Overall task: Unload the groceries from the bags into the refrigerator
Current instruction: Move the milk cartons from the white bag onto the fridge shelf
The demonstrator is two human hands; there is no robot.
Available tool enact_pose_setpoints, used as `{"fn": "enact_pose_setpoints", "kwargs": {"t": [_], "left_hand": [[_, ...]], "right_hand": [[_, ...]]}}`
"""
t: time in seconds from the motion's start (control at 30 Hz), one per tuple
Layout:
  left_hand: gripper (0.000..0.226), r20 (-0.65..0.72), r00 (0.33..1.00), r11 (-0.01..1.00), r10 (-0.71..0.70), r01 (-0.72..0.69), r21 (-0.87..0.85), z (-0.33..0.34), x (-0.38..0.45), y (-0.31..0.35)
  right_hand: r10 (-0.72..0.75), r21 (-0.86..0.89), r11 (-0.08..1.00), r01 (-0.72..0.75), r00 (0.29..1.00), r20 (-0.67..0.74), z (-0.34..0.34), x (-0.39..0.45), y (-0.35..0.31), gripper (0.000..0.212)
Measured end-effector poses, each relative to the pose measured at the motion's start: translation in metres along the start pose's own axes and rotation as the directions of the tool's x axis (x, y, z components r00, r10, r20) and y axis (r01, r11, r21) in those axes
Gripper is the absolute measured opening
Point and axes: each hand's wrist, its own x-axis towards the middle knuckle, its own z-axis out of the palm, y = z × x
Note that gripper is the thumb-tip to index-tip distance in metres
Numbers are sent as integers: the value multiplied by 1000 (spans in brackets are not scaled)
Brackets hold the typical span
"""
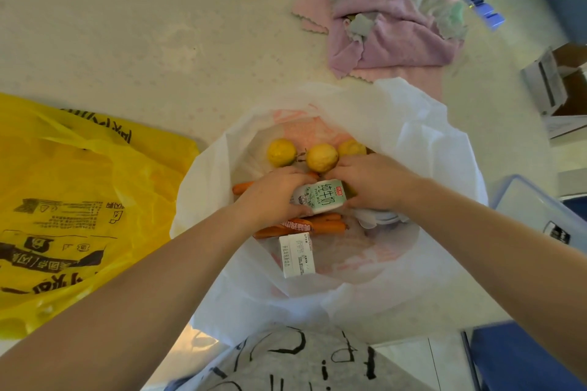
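Observation:
An open white plastic bag (pixel 413 143) lies on the counter with groceries inside. Both my hands are in it. My left hand (pixel 273 194) grips the left end of a green-and-white milk carton (pixel 322 200), and my right hand (pixel 371 181) holds its right end. Behind the hands lie three yellow lemons (pixel 321 157). Orange carrots (pixel 327 227) and a packaged sausage lie under the carton. A second white carton (pixel 297 255) lies flat nearer to me. A yellow plastic bag (pixel 73 209) lies flattened on the left.
Pink and grey cloths (pixel 390 28) are heaped at the back right of the pale counter (pixel 143 41). A clear lidded plastic box (pixel 540 213) stands at the right edge. A cardboard box (pixel 562 86) sits further right, off the counter.

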Motion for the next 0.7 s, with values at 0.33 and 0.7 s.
{"fn": "enact_pose_setpoints", "kwargs": {"t": [0.33,0.7], "left_hand": [[58,-19,1000,998,17,-18,-52,-4,0,1],[60,-194,981,959,-2,-53,-278,0,-16,-7]], "right_hand": [[-24,-1,1000,24,999,-42,-1,-2,-1,59],[44,268,961,70,917,-397,-7,-16,-28,63]]}}
